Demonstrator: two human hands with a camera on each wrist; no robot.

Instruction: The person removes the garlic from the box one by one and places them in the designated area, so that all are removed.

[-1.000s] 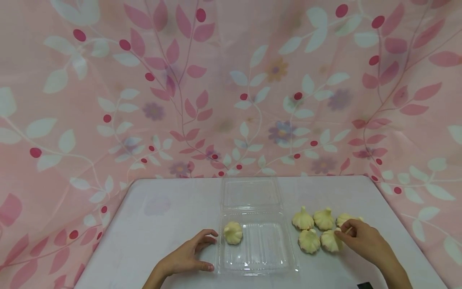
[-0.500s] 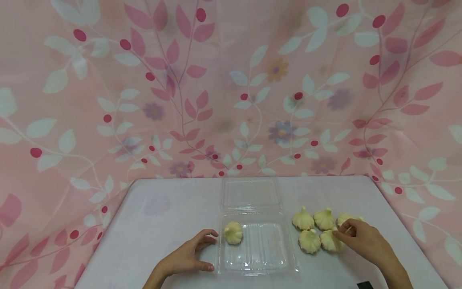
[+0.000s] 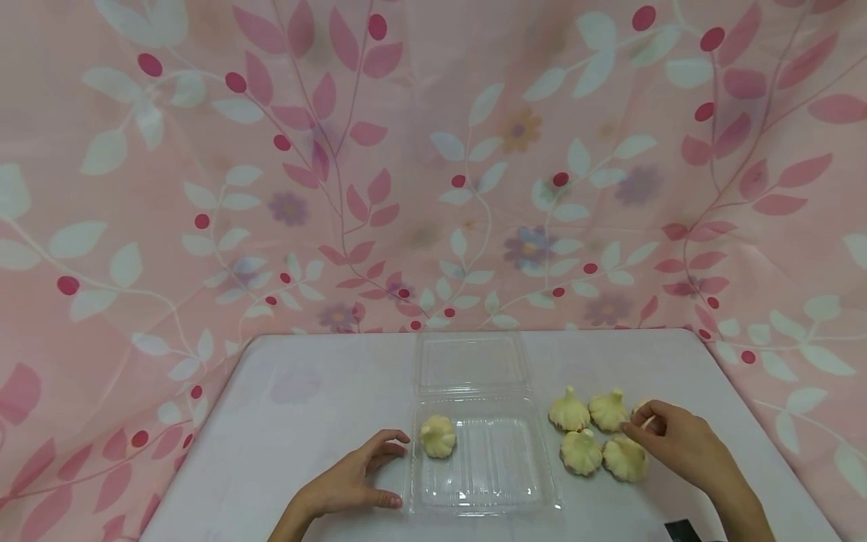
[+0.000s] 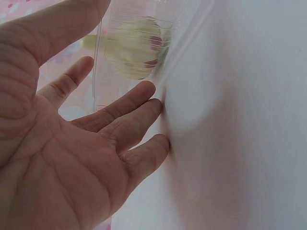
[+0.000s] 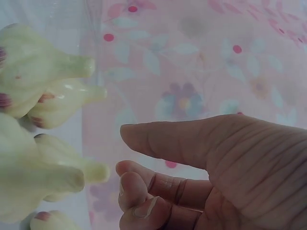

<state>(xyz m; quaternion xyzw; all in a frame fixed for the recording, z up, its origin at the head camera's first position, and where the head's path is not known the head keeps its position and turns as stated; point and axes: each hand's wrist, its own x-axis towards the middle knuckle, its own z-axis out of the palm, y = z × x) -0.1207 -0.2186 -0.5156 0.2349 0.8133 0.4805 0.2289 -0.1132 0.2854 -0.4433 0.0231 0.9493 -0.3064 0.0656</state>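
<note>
A clear plastic clamshell box [image 3: 497, 463] lies with its lid [image 3: 470, 363] folded back. One garlic bulb [image 3: 438, 436] sits at its left side. Beside the box's left wall is my left hand [image 3: 355, 476], fingers spread and holding nothing; in the left wrist view the fingertips [image 4: 156, 108] rest on the table. Several more garlic bulbs [image 3: 580, 453] lie to the right of the box. My right hand [image 3: 687, 444] hovers above the rightmost ones, partly hiding the far right bulb [image 3: 642, 406]. In the right wrist view, a gap separates its thumb [image 5: 168, 141] from its loosely bent fingers.
The white table [image 3: 325, 384] ends at a pink floral cloth [image 3: 420, 188] hung behind and along the sides. A small black object [image 3: 680, 531] shows at the bottom edge, near my right forearm.
My right hand has risen slightly and shifted left and away from me, uncovering the near right garlic bulb and covering more of the far right one. The left hand stays put.
</note>
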